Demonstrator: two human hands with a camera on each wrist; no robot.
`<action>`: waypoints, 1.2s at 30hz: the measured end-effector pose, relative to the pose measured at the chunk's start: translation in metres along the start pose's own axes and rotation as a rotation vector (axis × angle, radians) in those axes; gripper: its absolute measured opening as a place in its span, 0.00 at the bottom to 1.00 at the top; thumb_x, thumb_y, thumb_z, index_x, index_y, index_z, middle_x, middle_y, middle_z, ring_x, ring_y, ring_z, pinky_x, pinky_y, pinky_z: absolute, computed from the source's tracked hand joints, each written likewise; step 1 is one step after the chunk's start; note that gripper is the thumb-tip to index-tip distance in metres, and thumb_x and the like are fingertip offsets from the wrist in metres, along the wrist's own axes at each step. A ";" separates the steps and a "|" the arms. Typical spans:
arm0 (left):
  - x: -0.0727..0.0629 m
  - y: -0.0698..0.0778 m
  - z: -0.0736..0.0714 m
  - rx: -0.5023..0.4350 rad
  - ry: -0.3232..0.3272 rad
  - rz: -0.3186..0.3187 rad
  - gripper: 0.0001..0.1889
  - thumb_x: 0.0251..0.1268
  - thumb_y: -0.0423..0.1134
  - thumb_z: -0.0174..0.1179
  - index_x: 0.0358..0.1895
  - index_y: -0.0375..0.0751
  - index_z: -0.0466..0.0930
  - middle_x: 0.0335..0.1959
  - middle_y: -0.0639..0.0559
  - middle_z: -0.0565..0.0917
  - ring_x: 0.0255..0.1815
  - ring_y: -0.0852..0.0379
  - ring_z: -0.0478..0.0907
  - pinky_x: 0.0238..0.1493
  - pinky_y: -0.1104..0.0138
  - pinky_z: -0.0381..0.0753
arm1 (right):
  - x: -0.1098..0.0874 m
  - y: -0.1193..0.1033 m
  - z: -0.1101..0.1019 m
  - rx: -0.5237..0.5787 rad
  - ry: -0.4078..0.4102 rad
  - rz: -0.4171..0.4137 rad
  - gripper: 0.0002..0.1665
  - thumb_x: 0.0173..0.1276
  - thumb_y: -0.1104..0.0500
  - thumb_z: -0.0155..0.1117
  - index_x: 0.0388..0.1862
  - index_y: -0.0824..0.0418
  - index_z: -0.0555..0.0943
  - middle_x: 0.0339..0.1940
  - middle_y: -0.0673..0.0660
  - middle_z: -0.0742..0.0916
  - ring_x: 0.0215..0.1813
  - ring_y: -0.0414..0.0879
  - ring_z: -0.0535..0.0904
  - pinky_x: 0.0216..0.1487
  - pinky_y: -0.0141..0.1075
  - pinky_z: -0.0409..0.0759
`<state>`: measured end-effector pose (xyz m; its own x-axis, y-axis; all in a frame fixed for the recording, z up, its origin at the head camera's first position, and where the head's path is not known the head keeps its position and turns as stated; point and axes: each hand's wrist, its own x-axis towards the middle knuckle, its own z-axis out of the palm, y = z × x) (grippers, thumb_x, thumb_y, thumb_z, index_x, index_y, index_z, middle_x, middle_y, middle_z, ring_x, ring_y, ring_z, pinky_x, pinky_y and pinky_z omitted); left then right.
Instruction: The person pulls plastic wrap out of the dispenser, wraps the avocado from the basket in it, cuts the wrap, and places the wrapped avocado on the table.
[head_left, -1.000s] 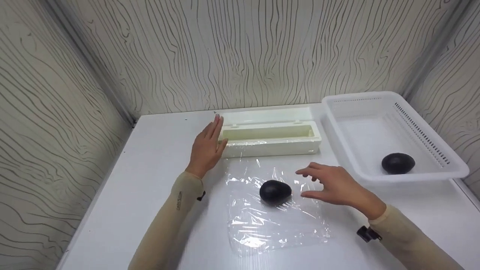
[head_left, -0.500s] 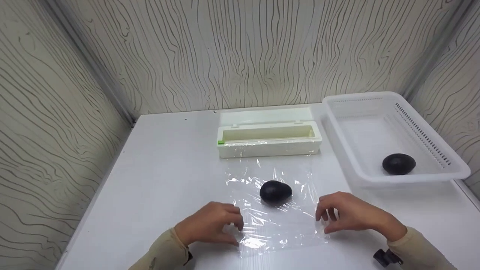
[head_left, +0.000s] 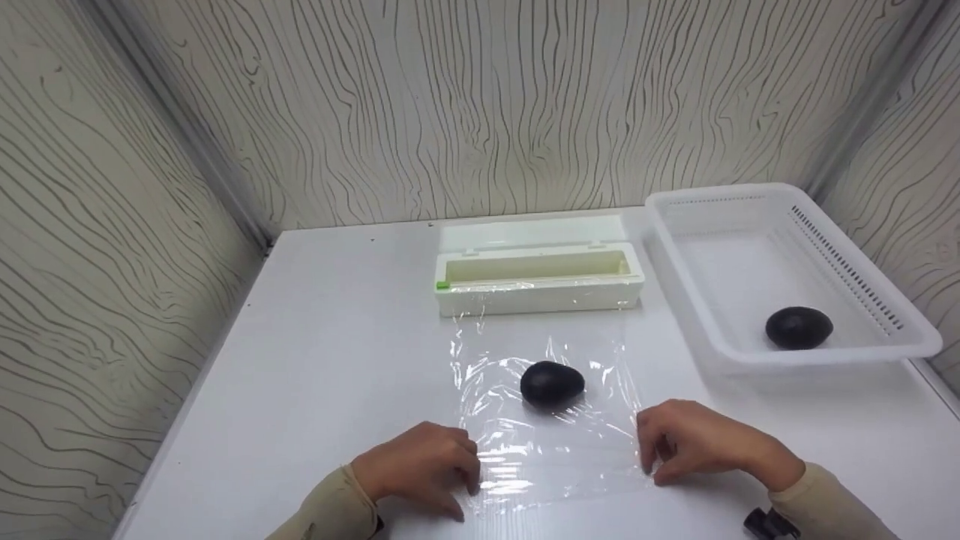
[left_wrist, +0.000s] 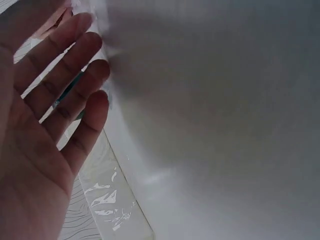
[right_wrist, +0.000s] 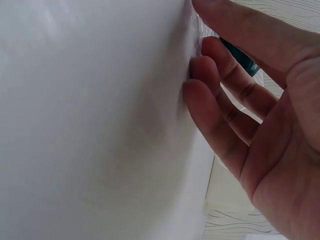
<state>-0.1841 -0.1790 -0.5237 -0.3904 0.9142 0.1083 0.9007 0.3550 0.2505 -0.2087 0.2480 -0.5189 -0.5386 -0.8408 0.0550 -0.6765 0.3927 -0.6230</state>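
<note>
A dark, pear-shaped avocado (head_left: 552, 385) lies on a sheet of clear cling film (head_left: 555, 457). The film runs toward the near side from a white dispenser box (head_left: 540, 297) with its lid up. My left hand (head_left: 421, 466) rests low at the film's near left corner, thumb apart from the fingers. In the left wrist view the fingers (left_wrist: 92, 72) are loosely extended, tips at the surface. Across the film, my right hand (head_left: 709, 442) touches its near right edge, thumb and forefinger close together. Wrinkled film (right_wrist: 197, 30) shows by the right fingertips in the right wrist view.
A white plastic basket (head_left: 697, 315) stands at the right with a second avocado (head_left: 799, 328) in its near corner. A green slider (head_left: 442, 285) sits at the box's left end. Patterned panels (head_left: 480, 112) enclose the white table (head_left: 322, 315) at the back and sides.
Both hands have come toward the near side: the left from the dispenser box, the right from beside the avocado. They are now at the film's near corners. The avocado has stayed in place.
</note>
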 end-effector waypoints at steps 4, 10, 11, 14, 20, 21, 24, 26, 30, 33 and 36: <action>0.001 0.000 0.001 0.005 0.012 -0.003 0.07 0.50 0.43 0.79 0.31 0.59 0.90 0.29 0.68 0.84 0.32 0.74 0.74 0.36 0.88 0.69 | 0.000 0.000 0.001 -0.006 -0.001 0.007 0.13 0.45 0.64 0.83 0.25 0.46 0.89 0.26 0.42 0.83 0.28 0.25 0.74 0.29 0.21 0.73; 0.000 -0.004 0.000 -0.028 -0.007 -0.039 0.05 0.57 0.40 0.75 0.33 0.57 0.89 0.29 0.67 0.85 0.32 0.75 0.75 0.38 0.88 0.69 | 0.000 -0.002 0.000 -0.041 -0.017 0.008 0.14 0.50 0.64 0.80 0.26 0.45 0.86 0.26 0.41 0.83 0.30 0.25 0.72 0.30 0.21 0.72; 0.000 -0.005 -0.001 -0.047 -0.010 -0.050 0.05 0.58 0.40 0.75 0.33 0.57 0.89 0.30 0.67 0.85 0.33 0.76 0.74 0.39 0.89 0.69 | -0.001 -0.002 -0.001 -0.043 -0.019 0.009 0.13 0.51 0.64 0.79 0.27 0.45 0.85 0.26 0.41 0.83 0.30 0.25 0.72 0.30 0.21 0.72; -0.001 -0.007 -0.004 -0.112 -0.025 -0.074 0.05 0.61 0.37 0.73 0.33 0.55 0.88 0.30 0.66 0.85 0.33 0.76 0.74 0.39 0.89 0.69 | -0.003 -0.002 -0.002 -0.042 -0.021 0.011 0.12 0.56 0.62 0.78 0.30 0.45 0.84 0.26 0.40 0.83 0.31 0.25 0.72 0.32 0.22 0.73; -0.003 -0.011 -0.013 -0.233 -0.048 -0.132 0.04 0.66 0.37 0.71 0.34 0.52 0.86 0.31 0.64 0.85 0.33 0.76 0.74 0.40 0.86 0.73 | -0.005 -0.003 -0.005 0.033 -0.019 0.022 0.10 0.63 0.63 0.74 0.34 0.48 0.83 0.30 0.41 0.85 0.34 0.26 0.76 0.34 0.26 0.79; -0.003 -0.011 -0.015 -0.249 -0.048 -0.141 0.04 0.66 0.38 0.71 0.34 0.51 0.86 0.31 0.63 0.85 0.34 0.76 0.74 0.40 0.85 0.74 | -0.005 -0.003 -0.006 0.043 -0.019 0.025 0.10 0.64 0.63 0.74 0.35 0.48 0.82 0.31 0.41 0.85 0.35 0.26 0.77 0.35 0.26 0.79; -0.004 -0.013 -0.019 -0.278 -0.039 -0.154 0.04 0.68 0.39 0.70 0.34 0.50 0.85 0.31 0.62 0.85 0.34 0.76 0.74 0.41 0.82 0.77 | -0.006 -0.004 -0.008 0.079 -0.028 0.036 0.09 0.66 0.63 0.73 0.35 0.50 0.82 0.32 0.42 0.86 0.35 0.28 0.79 0.35 0.27 0.81; -0.005 -0.014 -0.021 -0.294 -0.028 -0.155 0.04 0.68 0.39 0.70 0.34 0.50 0.85 0.30 0.62 0.85 0.34 0.76 0.74 0.40 0.80 0.78 | -0.005 -0.005 -0.010 0.105 -0.037 0.047 0.09 0.68 0.63 0.71 0.35 0.50 0.81 0.32 0.44 0.86 0.35 0.28 0.79 0.34 0.28 0.82; -0.007 -0.016 -0.026 -0.320 0.004 -0.147 0.05 0.68 0.38 0.70 0.34 0.50 0.84 0.30 0.61 0.85 0.34 0.76 0.74 0.40 0.78 0.80 | -0.003 -0.007 -0.014 0.169 -0.036 0.064 0.07 0.72 0.62 0.69 0.36 0.52 0.80 0.31 0.49 0.87 0.33 0.32 0.82 0.30 0.30 0.84; -0.008 -0.018 -0.031 -0.349 0.033 -0.148 0.05 0.69 0.37 0.69 0.33 0.49 0.84 0.30 0.60 0.85 0.34 0.75 0.74 0.40 0.76 0.81 | -0.003 -0.008 -0.018 0.213 -0.010 0.074 0.06 0.73 0.62 0.67 0.36 0.54 0.79 0.32 0.53 0.87 0.33 0.37 0.84 0.30 0.32 0.85; -0.008 -0.022 -0.036 -0.383 0.073 -0.149 0.06 0.71 0.37 0.67 0.34 0.49 0.82 0.31 0.59 0.86 0.34 0.74 0.75 0.39 0.74 0.83 | -0.003 -0.009 -0.022 0.225 0.045 0.081 0.07 0.74 0.64 0.66 0.37 0.54 0.78 0.32 0.55 0.87 0.32 0.42 0.86 0.29 0.33 0.86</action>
<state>-0.2075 -0.2014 -0.4951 -0.5359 0.8372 0.1087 0.7030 0.3713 0.6065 -0.2121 0.2554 -0.4966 -0.6118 -0.7905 0.0289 -0.5040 0.3614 -0.7845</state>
